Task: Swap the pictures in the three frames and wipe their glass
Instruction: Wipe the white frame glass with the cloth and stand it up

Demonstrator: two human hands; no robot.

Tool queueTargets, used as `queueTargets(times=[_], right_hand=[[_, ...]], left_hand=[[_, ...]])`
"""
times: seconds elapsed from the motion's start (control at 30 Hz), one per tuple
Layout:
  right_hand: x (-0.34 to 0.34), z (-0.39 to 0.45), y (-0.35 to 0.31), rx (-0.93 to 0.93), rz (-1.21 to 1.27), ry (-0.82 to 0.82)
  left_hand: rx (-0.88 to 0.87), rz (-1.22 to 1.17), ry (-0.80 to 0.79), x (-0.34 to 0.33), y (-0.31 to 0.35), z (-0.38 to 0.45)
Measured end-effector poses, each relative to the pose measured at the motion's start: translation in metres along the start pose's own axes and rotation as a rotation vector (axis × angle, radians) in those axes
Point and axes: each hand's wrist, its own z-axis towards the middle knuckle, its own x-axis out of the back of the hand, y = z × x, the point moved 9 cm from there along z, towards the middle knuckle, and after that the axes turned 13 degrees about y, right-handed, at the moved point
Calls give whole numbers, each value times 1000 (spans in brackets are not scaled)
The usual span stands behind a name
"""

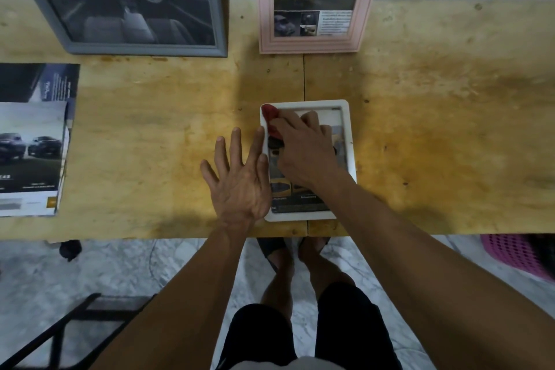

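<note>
A small white frame [348,129] lies flat near the table's front edge, with a car picture under its glass. My right hand [303,150] presses a red cloth [270,119] onto the glass at the frame's upper left. My left hand [240,180] lies flat with fingers spread on the table, its index finger and thumb touching the frame's left edge. A grey frame [144,49] with a car-interior picture leans at the back left. A pink frame [309,45] with a car picture stands at the back centre.
A stack of car brochures [33,141] lies at the table's left edge. The wooden table [435,129] has a seam running through its middle. Below are a marble floor, my feet, a dark chair [75,318] at the left and a pink basket [516,255] at the right.
</note>
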Motion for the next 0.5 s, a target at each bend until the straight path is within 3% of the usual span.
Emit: queueTargets(times=[0.3,0.5], right_hand=[[10,-45,5,218,-125,-8],[40,-50,57,-21,-332,154]], left_hand=[[-11,13,7,0,0,0],[-9,-10,17,0,-1,1]])
